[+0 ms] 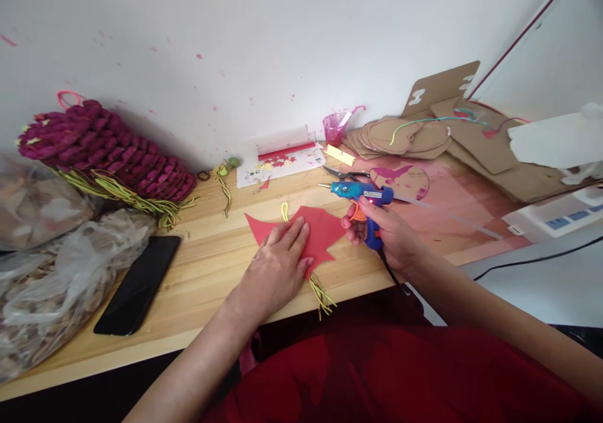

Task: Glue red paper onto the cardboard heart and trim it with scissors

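Observation:
A red paper shape (pixel 325 225) with pointed edges lies near the table's front edge. My left hand (pixel 277 266) rests flat on it, fingers stretched out. From the paper's far edge sticks a yellow loop (pixel 284 212), and a yellow-green tassel (pixel 322 297) hangs at its near edge. My right hand (pixel 384 228) is wrapped round a blue glue gun (pixel 348 189) with an orange trigger. The gun's nozzle points left, above the table and beyond the paper. A clear stick comes out of its back end, and a black cord runs from its handle.
Left: a purple braided bundle (pixel 117 149), plastic bags (pixel 61 285) and a black phone (pixel 138 285). Behind: a sheet (pixel 301 162) with small stars, a pink cup (pixel 333 129) and black-handled pliers (pixel 346 174). Right: cardboard shapes (pixel 400 135) and a white power strip (pixel 556 212).

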{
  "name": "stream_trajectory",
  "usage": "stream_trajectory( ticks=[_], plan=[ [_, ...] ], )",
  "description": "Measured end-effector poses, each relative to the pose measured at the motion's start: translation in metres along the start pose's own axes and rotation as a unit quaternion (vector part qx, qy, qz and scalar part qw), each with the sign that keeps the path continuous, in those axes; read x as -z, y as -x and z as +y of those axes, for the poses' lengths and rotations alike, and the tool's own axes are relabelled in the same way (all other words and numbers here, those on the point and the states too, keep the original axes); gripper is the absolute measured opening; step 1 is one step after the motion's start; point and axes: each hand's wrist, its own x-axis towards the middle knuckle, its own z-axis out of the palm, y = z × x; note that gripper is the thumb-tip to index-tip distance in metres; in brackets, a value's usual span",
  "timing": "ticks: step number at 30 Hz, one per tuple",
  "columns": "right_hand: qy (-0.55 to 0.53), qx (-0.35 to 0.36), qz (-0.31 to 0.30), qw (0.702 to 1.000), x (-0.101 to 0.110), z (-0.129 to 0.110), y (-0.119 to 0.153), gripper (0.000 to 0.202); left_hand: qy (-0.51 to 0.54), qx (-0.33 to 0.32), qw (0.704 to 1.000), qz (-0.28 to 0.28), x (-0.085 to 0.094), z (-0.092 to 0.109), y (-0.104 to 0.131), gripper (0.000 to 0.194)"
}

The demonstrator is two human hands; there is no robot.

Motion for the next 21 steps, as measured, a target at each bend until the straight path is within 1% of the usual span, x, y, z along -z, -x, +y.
stream_trajectory(
  ticks=[4, 8, 10, 12, 16, 18, 21],
  plan=[
    [-0.005, 0.037, 0.031, 0.999, 0.0, 0.0, -0.002, 0.035, -0.01, -0.051, 0.996, 0.066, -0.008, 0.003, 0.004, 0.038],
    [0.059, 0.069, 0.099, 0.991, 0.001, -0.007, -0.004, 0.034, 0.043, -0.044, 0.99, 0.13, -0.015, 0.001, 0.01, 0.03],
    [0.091, 0.061, 0.109, 0.988, 0.002, -0.015, -0.005, 0.033, 0.082, -0.037, 0.985, 0.15, -0.016, -0.002, 0.011, 0.026],
    [0.105, 0.032, 0.085, 0.99, 0.004, -0.023, -0.007, 0.03, 0.119, -0.03, 0.979, 0.162, -0.015, -0.004, 0.012, 0.022],
    [0.086, -0.067, 0.001, 0.994, 0.009, -0.038, -0.015, 0.027, 0.194, -0.019, 0.966, 0.17, -0.009, -0.006, 0.01, 0.013],
    [0.083, -0.096, -0.023, 0.992, 0.01, -0.041, -0.019, 0.026, 0.206, 0.005, 0.964, 0.17, -0.007, -0.006, 0.01, 0.022],
    [0.094, -0.1, -0.047, 0.989, 0.011, -0.042, -0.022, 0.025, 0.196, 0.052, 0.966, 0.163, -0.005, -0.006, 0.011, 0.051]
  ],
)
